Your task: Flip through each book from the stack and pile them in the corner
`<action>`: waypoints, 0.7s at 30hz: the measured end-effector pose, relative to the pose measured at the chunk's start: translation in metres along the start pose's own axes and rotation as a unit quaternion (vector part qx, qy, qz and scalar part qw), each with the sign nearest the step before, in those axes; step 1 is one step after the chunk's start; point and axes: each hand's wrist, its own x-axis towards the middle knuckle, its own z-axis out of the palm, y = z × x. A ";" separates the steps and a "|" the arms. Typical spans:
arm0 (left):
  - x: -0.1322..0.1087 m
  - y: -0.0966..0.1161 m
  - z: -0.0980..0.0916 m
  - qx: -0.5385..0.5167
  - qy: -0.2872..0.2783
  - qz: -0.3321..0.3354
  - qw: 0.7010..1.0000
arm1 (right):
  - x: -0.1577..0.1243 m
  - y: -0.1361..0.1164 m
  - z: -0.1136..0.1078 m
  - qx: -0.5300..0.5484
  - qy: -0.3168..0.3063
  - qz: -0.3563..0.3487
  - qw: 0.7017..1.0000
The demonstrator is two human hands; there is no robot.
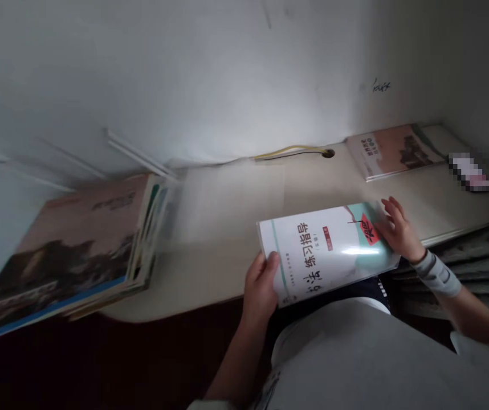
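Booklet (334, 250) pinched in left hand (262, 285); right hand (402, 232) touches, fingers half-spread.

The left hand (262, 287) grips, thumb uppermost, forearm (236, 361) slanting in from near. Farther right, the right hand (400, 232) extends its fingers (393, 208), slightly parted.
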 end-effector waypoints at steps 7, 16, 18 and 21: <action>0.048 0.026 0.065 -0.053 -0.058 0.121 0.990 | -0.020 0.018 -0.036 0.224 -0.060 0.191 0.954; 0.148 0.052 0.160 -0.006 -0.170 0.242 0.955 | 0.083 0.069 -0.098 0.265 0.036 0.169 0.949; 0.183 0.051 0.193 0.002 -0.210 0.200 0.957 | 0.122 0.085 -0.118 0.152 0.083 0.118 0.978; 0.226 0.040 0.240 0.028 -0.260 0.150 0.954 | 0.178 0.112 -0.139 -0.015 0.098 0.100 0.990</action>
